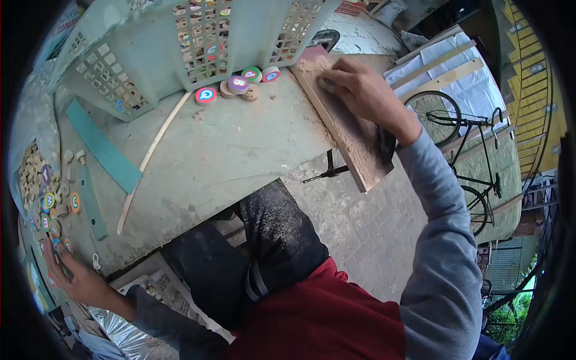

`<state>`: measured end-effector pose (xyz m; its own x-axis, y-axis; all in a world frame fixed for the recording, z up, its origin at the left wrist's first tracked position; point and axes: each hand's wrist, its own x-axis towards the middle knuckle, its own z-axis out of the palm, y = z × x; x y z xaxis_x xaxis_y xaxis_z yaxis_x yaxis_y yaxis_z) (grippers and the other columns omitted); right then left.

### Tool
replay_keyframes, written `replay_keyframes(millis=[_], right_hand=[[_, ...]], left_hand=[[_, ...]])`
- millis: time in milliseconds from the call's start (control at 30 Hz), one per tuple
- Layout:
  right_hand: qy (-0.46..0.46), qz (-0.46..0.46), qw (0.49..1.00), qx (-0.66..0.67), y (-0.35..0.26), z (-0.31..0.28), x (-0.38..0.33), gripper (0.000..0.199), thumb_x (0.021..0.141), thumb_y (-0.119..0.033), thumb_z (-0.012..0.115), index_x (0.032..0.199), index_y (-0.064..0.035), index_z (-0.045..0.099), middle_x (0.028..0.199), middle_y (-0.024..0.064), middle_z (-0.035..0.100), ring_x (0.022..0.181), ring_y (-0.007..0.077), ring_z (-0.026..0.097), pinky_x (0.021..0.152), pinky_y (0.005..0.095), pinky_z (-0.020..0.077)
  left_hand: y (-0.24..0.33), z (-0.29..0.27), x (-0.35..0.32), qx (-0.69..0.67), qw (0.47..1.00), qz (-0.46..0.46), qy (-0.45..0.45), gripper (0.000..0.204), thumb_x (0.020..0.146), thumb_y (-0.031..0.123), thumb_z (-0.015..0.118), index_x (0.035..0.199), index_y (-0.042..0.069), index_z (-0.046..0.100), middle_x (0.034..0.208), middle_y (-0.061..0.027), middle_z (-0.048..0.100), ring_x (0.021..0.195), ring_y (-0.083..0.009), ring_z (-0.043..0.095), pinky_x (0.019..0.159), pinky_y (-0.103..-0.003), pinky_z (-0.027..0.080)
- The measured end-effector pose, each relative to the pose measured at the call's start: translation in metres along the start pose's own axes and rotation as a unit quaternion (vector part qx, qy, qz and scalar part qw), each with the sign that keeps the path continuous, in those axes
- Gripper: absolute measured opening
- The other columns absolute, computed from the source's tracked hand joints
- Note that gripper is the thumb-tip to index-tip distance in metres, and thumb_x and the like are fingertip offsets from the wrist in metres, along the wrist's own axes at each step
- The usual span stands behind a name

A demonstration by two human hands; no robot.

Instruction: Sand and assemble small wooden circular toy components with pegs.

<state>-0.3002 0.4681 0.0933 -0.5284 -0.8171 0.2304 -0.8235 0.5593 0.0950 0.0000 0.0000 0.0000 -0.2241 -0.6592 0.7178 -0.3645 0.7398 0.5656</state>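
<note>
My right hand [363, 93] is closed, its fingertips pressed on a sawdust-strewn wooden board [345, 129] at the table's right edge. A small roundish piece [326, 84] shows at the fingertips, mostly hidden, so I cannot make out its kind. A dark clamp [336, 172] sits at the board's near end. At the far left, my left hand [75, 282] is open, fingers apart, beside several painted wooden letter discs [50, 201]. More discs, one pink with a blue ring [206, 95], lie in a group beside the basket.
A large pale green plastic basket [141, 57] stands at the back of the table [222, 156]. A green strip [99, 144], a thin curved stick [159, 137] and a bag of wooden pieces [33, 165] lie left. Beyond the right arm is a bicycle [474, 123].
</note>
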Motion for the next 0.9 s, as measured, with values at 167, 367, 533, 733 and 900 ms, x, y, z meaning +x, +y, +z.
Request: replay_keyframes(millis=[167, 367, 533, 733, 900], right_hand=[[-0.038, 0.049, 0.998, 0.01, -0.037, -0.034, -0.068, 0.021, 0.089, -0.012, 0.067, 0.108, -0.0053, 0.073, 0.096, 0.0113, 0.063, 0.093, 0.0291, 0.063, 0.085, 0.0395, 0.0506], [0.024, 0.043, 0.998, -0.042, -0.021, -0.012, -0.026, 0.022, 0.089, -0.012, 0.064, 0.108, -0.0066, 0.073, 0.095, 0.0117, 0.063, 0.089, 0.0289, 0.063, 0.082, 0.0407, 0.0496], [0.036, 0.006, 0.999, -0.038, -0.004, 0.006, 0.001, 0.022, 0.093, -0.014, 0.061, 0.11, -0.0087, 0.073, 0.097, 0.0119, 0.064, 0.089, 0.03, 0.064, 0.085, 0.0422, 0.0487], [-0.026, 0.081, 0.996, -0.028, -0.05, -0.034, -0.076, 0.024, 0.09, -0.013, 0.064, 0.111, -0.0075, 0.073, 0.094, 0.0112, 0.064, 0.089, 0.0282, 0.065, 0.082, 0.0394, 0.0488], [0.028, 0.049, 0.997, -0.05, -0.027, -0.01, -0.028, 0.02, 0.089, -0.014, 0.065, 0.105, -0.0066, 0.075, 0.094, 0.0121, 0.065, 0.088, 0.0291, 0.065, 0.079, 0.0397, 0.0492]], left_hand=[[0.015, -0.005, -0.008, -0.017, 1.0, 0.012, 0.011, 0.029, 0.101, 0.012, 0.06, 0.124, -0.003, 0.069, 0.129, -0.014, 0.068, 0.12, -0.0252, 0.063, 0.104, -0.036, 0.048], [0.005, -0.002, 0.0, 0.057, 0.996, 0.071, -0.003, 0.028, 0.101, 0.011, 0.06, 0.123, -0.003, 0.069, 0.126, -0.0137, 0.07, 0.12, -0.0251, 0.063, 0.102, -0.036, 0.049], [-0.003, -0.001, 0.0, 0.026, 0.999, 0.031, 0.002, 0.028, 0.1, 0.009, 0.06, 0.123, -0.004, 0.069, 0.127, -0.0149, 0.069, 0.121, -0.0258, 0.063, 0.103, -0.036, 0.048], [0.002, -0.001, -0.002, -0.001, 0.999, 0.048, -0.004, 0.029, 0.1, 0.01, 0.06, 0.125, -0.003, 0.068, 0.13, -0.0149, 0.068, 0.121, -0.0255, 0.063, 0.103, -0.036, 0.048], [0.009, -0.002, -0.001, 0.031, 0.997, 0.066, -0.016, 0.028, 0.099, 0.008, 0.062, 0.123, -0.005, 0.069, 0.128, -0.0161, 0.068, 0.12, -0.0273, 0.063, 0.102, -0.037, 0.049]])
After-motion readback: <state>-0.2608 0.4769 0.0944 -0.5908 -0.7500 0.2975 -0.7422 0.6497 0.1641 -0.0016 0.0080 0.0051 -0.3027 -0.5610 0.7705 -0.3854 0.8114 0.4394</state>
